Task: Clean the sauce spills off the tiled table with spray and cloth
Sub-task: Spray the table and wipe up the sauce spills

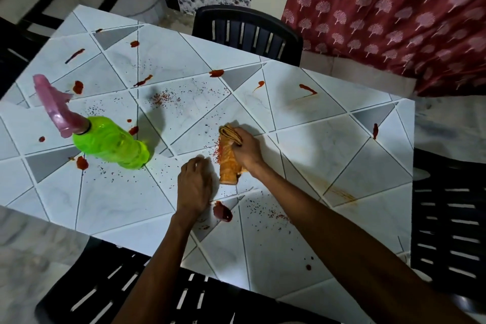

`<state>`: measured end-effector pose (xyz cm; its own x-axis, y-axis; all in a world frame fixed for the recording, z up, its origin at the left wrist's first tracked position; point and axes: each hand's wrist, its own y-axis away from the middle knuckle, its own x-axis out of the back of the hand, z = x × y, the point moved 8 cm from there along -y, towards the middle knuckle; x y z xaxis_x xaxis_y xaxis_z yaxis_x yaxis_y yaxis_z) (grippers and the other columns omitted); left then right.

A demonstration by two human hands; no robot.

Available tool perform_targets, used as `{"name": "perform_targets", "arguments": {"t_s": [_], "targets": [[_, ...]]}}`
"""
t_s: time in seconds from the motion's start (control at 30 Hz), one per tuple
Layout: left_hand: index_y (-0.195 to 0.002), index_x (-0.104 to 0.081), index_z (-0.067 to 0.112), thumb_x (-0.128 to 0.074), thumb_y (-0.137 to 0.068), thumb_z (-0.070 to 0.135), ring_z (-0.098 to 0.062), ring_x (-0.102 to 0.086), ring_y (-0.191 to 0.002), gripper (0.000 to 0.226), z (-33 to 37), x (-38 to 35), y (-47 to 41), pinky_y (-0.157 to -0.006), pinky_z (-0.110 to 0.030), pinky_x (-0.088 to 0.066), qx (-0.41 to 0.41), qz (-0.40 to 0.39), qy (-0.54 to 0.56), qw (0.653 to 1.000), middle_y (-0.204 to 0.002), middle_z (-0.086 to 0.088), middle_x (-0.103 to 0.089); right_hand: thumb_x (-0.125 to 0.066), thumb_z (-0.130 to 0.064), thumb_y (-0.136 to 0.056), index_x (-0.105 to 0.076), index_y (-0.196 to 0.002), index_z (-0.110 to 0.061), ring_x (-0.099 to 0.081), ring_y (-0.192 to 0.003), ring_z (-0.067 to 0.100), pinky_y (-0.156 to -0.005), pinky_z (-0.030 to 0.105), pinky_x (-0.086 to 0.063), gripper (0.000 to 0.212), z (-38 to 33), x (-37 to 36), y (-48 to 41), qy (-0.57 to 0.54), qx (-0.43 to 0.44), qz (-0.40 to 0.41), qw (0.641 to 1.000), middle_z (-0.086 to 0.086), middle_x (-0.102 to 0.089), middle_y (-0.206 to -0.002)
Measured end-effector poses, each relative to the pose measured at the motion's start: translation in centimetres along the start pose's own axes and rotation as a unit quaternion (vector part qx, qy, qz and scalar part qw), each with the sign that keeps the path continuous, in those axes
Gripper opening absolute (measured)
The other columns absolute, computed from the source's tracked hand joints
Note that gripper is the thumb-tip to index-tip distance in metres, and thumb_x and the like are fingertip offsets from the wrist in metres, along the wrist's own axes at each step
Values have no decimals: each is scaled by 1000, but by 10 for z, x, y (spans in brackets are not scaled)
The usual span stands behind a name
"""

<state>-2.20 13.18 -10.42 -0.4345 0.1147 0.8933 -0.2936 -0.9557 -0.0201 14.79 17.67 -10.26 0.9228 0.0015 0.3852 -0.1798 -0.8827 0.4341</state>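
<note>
Two hands are near the middle of the table. The right hand curls its fingers round the cloth, a folded orange strip with a rolled far end, lying on the tiles. The left hand rests palm down just beside it, fingers straight and close together.

The bottle, ribbed translucent green plastic with a pink trigger head, stands to the left, apart from both hands. Its lean may come only from the wide lens.

Sauce lies in glossy red blobs and streaks over pale marbled tiles cut into triangles, amid fine red specks.

Black slatted chairs ring the table. A red tree-print curtain hangs far right. The trigger head is blurred, and the cloth's underside is hidden.
</note>
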Motion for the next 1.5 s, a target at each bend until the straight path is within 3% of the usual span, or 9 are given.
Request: {"name": "perform_targets", "arguments": {"t_s": [0.2, 0.3, 0.43, 0.53, 0.7, 0.83, 1.3, 1.43, 1.5], "targets": [[-113, -70, 17, -55, -87, 26, -15, -65, -86, 31, 28, -6, 7, -79, -27, -48, 48, -6, 164, 985, -101, 4, -71, -65, -10, -95, -60, -136, -21, -65, -111, 25, -100, 45, -55, 43, 48, 93, 63, -85, -23, 45, 995, 4, -68, -123], [-121, -68, 10, -63, -87, 19, -6, -60, -78, 35, 45, -50, 22, -72, -28, -46, 219, -90, 452, 860, -90, 1, -65, -68, -22, -90, -58, -137, -24, -64, -115, 28, -101, 52, -53, 48, 94, 144, 111, -100, -62, 84, 989, 4, -66, -126], [-115, -68, 15, -51, -93, 25, -24, -62, -100, 30, 114, -58, 43, -89, -34, -50, -78, -75, 159, 981, -110, -5, -67, -67, -18, -94, -52, -144, -18, -58, -121, 31, -105, 55, -49, 52, 155, 199, 182, -161, -132, 150, 966, 4, -59, -133], [-117, -66, 11, -51, -94, 25, -32, -60, -102, 31, 163, -84, 84, -88, -37, -48, -174, -104, 68, 977, -115, -10, -64, -67, -11, -95, -60, -133, -19, -61, -119, 32, -105, 56, -49, 40, 201, 233, 233, -189, -143, 188, 953, 9, -64, -131], [-137, -51, 16, -52, -92, 42, -26, -49, -126, 52, 189, -99, 129, -100, -40, -44, -152, -120, -11, 981, -140, -8, -52, -65, -10, -96, -66, -112, -28, -65, -110, 32, -100, 57, -51, 24, 245, 271, 298, -156, -143, 245, 946, 8, -69, -114], [-141, -47, 12, -51, -94, 47, -27, -43, -135, 59, 195, -100, 151, -105, -42, -42, -152, -112, -45, 981, -146, -8, -46, -64, -12, -97, -63, -128, -15, -62, -115, 34, -104, 46, -49, 31, 266, 289, 324, -95, -133, 274, 948, 11, -67, -120], [-129, -58, 8, -56, -86, 34, -33, -58, -117, 50, 156, -94, 157, -97, -40, -51, -105, -149, -3, 983, -137, -14, -54, -56, -11, -100, -54, -142, -13, -53, -129, 35, -108, 38, -41, 42, 246, 228, 278, -20, -172, 262, 949, 12, -59, -140], [-125, -61, 7, -58, -89, 27, -32, -60, -113, 41, 150, -78, 148, -99, -29, -47, -111, -144, 26, 983, -132, -15, -57, -59, -10, -98, -54, -142, -15, -58, -123, 33, -102, 35, -44, 45, 215, 186, 246, -26, -160, 232, 959, 11, -62, -137], [-127, -58, -2, -54, -96, 18, -25, -60, -105, 37, 136, -64, 135, -95, -9, -41, -44, -128, 113, 984, -132, -22, -55, -60, -13, -97, -52, -143, -15, -59, -121, 33, -101, 35, -45, 47, 195, 160, 225, -1, -140, 209, 968, 11, -61, -136]]}}
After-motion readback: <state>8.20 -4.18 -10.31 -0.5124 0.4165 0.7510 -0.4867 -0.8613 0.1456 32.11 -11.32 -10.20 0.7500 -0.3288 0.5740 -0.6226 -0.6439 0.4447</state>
